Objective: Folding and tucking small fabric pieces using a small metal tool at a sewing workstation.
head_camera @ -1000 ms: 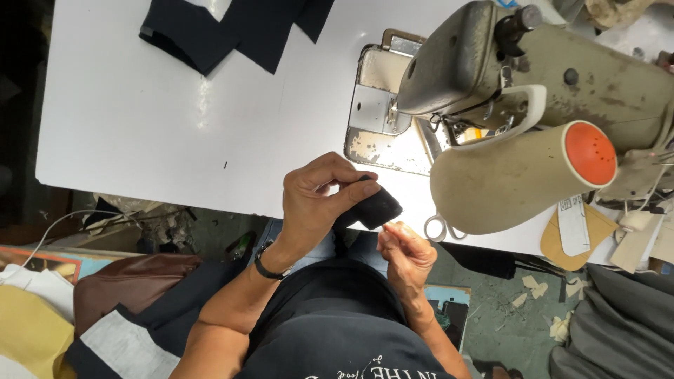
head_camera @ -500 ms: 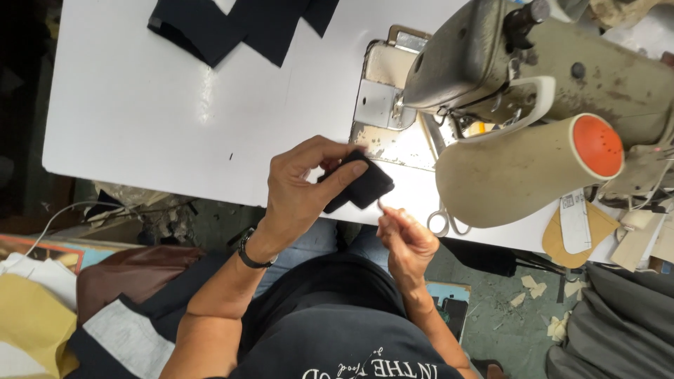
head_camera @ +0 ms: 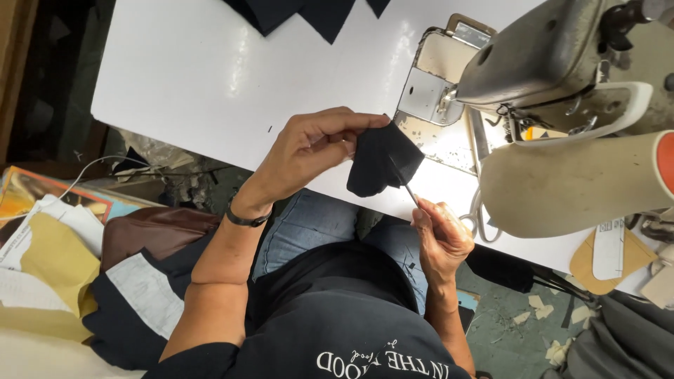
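Looking down: white table (head_camera: 210, 91), sewing machine (head_camera: 562, 63) at 2 o'clock, dark cut pieces (head_camera: 309, 14) at 12, unsewn. Left hand (head_camera: 309, 151) pinches small black fabric piece (head_camera: 382, 161) w/ fingers clenched, held mid-air at center just off table edge. Right hand (head_camera: 442, 235) grips thin pointed tool (head_camera: 406, 186), tip in fabric; I'd judge shaping's underway.

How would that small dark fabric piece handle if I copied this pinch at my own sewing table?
Probably floppy: the dark fabric piece droops in folds below the left hand, which pinches its top edge. Likely very light, since a fingertip grip alone carries it. It seems to yield easily where the thin pointed tool in the right hand meets it.
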